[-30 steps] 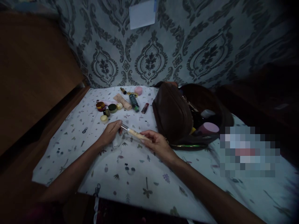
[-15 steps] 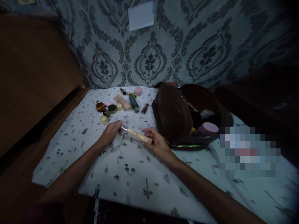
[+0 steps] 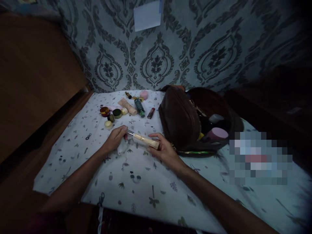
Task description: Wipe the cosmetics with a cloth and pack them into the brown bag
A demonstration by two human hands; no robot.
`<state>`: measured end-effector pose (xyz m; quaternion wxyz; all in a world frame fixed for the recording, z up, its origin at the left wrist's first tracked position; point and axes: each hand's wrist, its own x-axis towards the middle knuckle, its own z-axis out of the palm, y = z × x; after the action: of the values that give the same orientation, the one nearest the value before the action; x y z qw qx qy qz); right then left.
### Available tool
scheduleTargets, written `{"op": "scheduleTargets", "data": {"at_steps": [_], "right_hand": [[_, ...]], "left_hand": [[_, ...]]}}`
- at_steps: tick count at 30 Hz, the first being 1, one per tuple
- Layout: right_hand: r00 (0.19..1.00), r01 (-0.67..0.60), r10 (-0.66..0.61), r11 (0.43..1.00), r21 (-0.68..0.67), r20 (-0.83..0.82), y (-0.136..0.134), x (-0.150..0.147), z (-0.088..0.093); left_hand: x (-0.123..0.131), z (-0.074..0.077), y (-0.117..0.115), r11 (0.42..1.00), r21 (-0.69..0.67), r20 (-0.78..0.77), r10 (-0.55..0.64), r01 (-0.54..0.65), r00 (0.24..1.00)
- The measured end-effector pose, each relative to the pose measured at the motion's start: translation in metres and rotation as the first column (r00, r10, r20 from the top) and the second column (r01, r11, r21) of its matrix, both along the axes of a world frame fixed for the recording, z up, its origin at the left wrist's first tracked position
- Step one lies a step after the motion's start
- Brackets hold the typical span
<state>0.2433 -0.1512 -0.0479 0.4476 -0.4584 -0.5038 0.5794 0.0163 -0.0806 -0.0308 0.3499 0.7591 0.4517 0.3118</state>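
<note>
Between my hands is a slim cream-coloured cosmetic tube (image 3: 143, 139) with a silvery cap, held slanting above the white patterned cloth (image 3: 151, 182). My left hand (image 3: 116, 138) pinches its capped end, and some white, crumpled, tissue-like material (image 3: 122, 147) hangs below those fingers. At the other end, my right hand (image 3: 162, 148) grips the tube's flat tail between thumb and fingers. Beyond my left hand lie a pale yellow jar (image 3: 108, 124), a dark green-lidded jar (image 3: 117, 113) and a red jar with a gold band (image 3: 104, 111).
A brown leather bag (image 3: 180, 120) stands unzipped at the right, with a pink-lidded container (image 3: 219, 133) inside. Toward the wall lie a beige tube (image 3: 128, 106), a green bottle (image 3: 139, 108), a small dark red tube (image 3: 151, 113) and a pink jar (image 3: 144, 95). A wooden panel (image 3: 36, 78) borders the left.
The tube has turned slightly in my fingers, and my right fingertips have shifted a little at its tail. Both hands stay in nearly the same place.
</note>
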Motion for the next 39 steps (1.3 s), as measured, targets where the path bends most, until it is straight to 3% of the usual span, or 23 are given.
{"op": "scheduleTargets", "data": {"at_steps": [6, 15, 23, 30, 36, 39], "right_hand": [[0.996, -0.047, 0.045, 0.999, 0.018, 0.076, -0.001, 0.003, -0.001], [0.994, 0.031, -0.042, 0.993, 0.11, 0.1, -0.001, 0.002, -0.003], [0.955, -0.004, -0.044, 0.987, 0.159, 0.294, -0.003, 0.006, -0.002], [0.996, 0.055, -0.057, 0.998, 0.028, 0.069, 0.001, 0.005, -0.003], [0.998, 0.016, -0.017, 1.0, 0.021, 0.054, -0.002, 0.004, 0.003], [0.997, 0.023, -0.026, 0.999, 0.041, 0.067, -0.002, 0.004, 0.003]], "left_hand": [[-0.002, -0.002, 0.002, 1.0, -0.003, 0.011, -0.008, 0.008, 1.0], [-0.001, 0.001, 0.0, 1.0, -0.017, 0.024, -0.006, 0.006, 1.0], [-0.001, 0.004, 0.0, 0.997, -0.013, 0.046, -0.075, 0.076, 0.996], [-0.002, 0.005, 0.002, 0.993, -0.066, 0.139, -0.085, 0.095, 0.987], [-0.004, 0.009, 0.0, 0.978, -0.147, 0.333, -0.091, 0.147, 0.939], [-0.003, 0.01, 0.0, 0.981, -0.153, 0.336, -0.061, 0.119, 0.94]]}}
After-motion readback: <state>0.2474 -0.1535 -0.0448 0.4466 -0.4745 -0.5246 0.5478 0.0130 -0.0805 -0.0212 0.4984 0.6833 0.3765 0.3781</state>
